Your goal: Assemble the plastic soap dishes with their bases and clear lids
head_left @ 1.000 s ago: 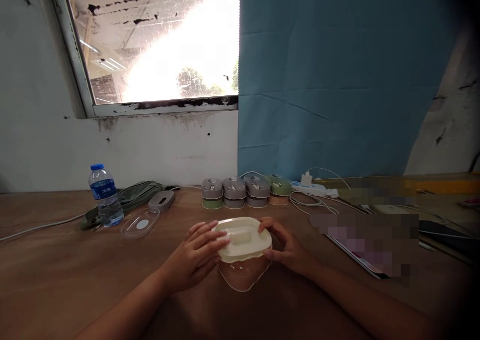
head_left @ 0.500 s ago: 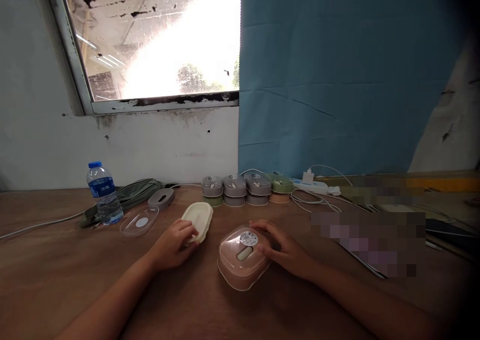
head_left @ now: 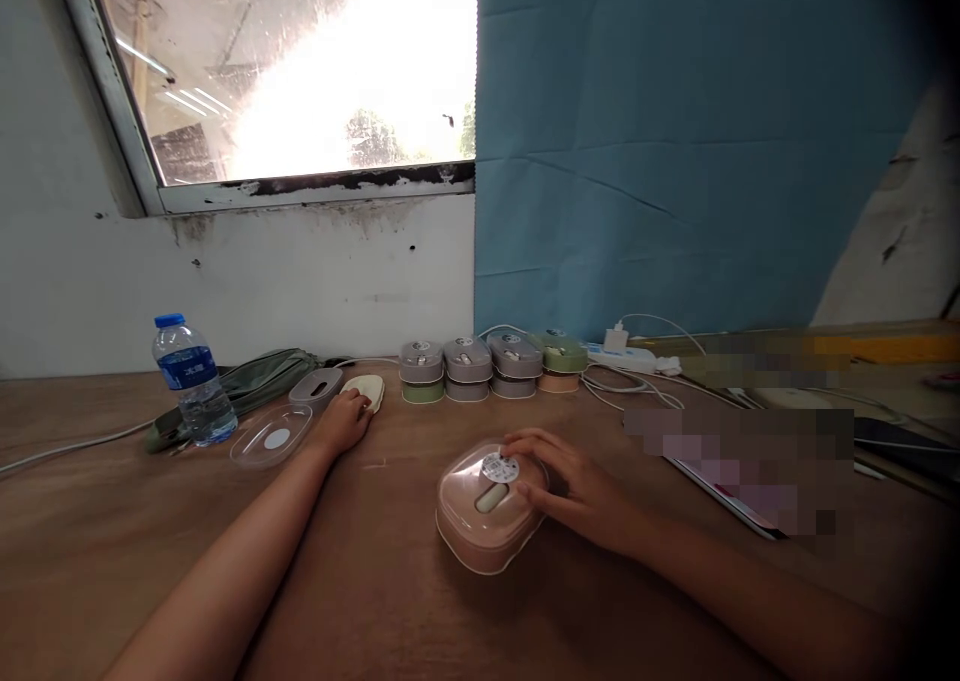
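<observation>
A pinkish-brown oval box (head_left: 469, 531) with a clear lid, a round printed label and a cream oval piece in its top stands in front of me. My right hand (head_left: 574, 486) rests on its right side, fingers spread and their tips against the lid. Farther back on the left, my left hand (head_left: 345, 423) has its fingers bent over a shallow cream tray (head_left: 371, 389), which they partly hide. Right beside that tray lies a grey lid with a slot (head_left: 306, 389). A clear oval lid (head_left: 255, 436) with a white round sticker lies close to my left wrist.
Stacked grey and green boxes (head_left: 467, 361) line the back of the table. A water bottle (head_left: 191, 381) stands at the left by a dark green cloth bag (head_left: 277, 376). A power strip (head_left: 630, 359) with white cables lies at the right, near a blurred-out flat object (head_left: 739, 471).
My left hand has moved the cream tray away from me and to the left, up beside the grey lid. My right hand and the pinkish-brown box have stayed in place.
</observation>
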